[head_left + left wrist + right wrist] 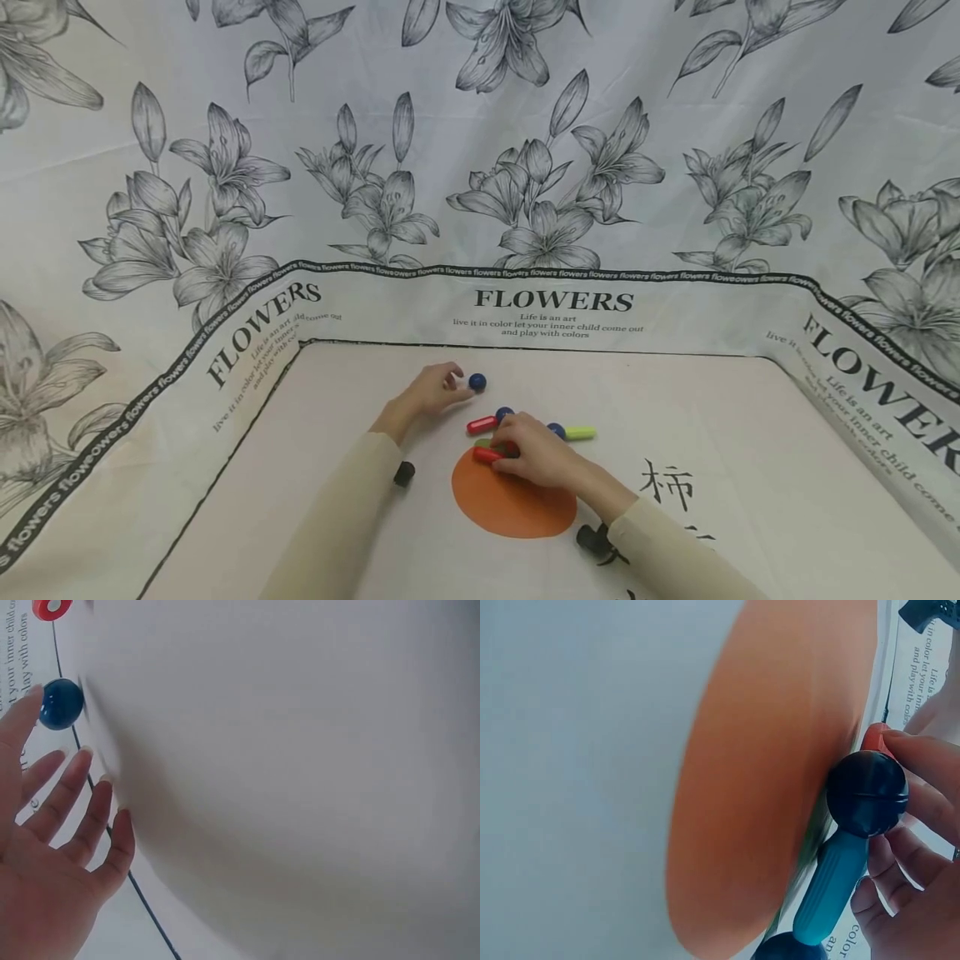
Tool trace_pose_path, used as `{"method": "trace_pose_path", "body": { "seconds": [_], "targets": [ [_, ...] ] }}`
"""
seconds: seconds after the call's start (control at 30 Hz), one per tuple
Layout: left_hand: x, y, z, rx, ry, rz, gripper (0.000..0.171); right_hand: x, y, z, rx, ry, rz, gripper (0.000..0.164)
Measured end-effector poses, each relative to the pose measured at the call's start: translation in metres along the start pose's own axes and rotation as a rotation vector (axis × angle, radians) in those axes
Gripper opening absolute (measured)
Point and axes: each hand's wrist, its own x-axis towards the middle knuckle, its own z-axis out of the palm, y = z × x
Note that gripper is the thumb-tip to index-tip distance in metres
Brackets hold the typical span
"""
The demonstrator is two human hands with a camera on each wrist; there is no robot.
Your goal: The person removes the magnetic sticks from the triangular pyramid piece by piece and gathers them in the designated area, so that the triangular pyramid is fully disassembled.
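Observation:
My left hand [438, 389] reaches to a blue ball [477, 382], its fingers loosely spread. In the left wrist view the thumb tip meets the edge of that ball [61, 703]; the other fingers stand apart from it. My right hand [542, 452] pinches a red stick [487, 455] above the orange circle; part of the stick is hidden by the fingers. Just behind lie another red stick [482, 425] and a blue ball [505, 413]. In the right wrist view a dark ball [868, 793] and a teal-looking stick [831, 885] lie beside the right fingers.
A yellow-green stick [580, 433] with a blue ball [555, 431] lies right of the right hand. An orange circle [513, 504] is printed on the white cloth [360, 542]. Dark wrist pieces [404, 474] show by both sleeves. Flower-printed cloth [555, 304] rises behind.

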Motion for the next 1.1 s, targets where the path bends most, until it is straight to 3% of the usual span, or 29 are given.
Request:
{"method": "trace_pose_path", "body": {
  "seconds": [0.37,0.67,0.93,1.1],
  "targets": [
    [-0.028,-0.005,-0.007,0.011,-0.068,0.066,0.044,-0.008,0.001,-0.006,0.030,0.027,0.031,0.027],
    [-0.051,0.000,-0.002,-0.018,-0.128,0.136,0.041,-0.008,0.011,-0.013,0.044,0.047,0.058,0.027],
    [-0.058,0.006,0.010,-0.048,-0.144,0.167,0.041,0.000,0.022,-0.021,0.041,0.089,0.133,0.029],
    [-0.058,0.011,0.015,-0.073,-0.146,0.143,0.033,0.012,0.026,-0.023,0.049,0.107,0.200,0.034]
  ]
}}
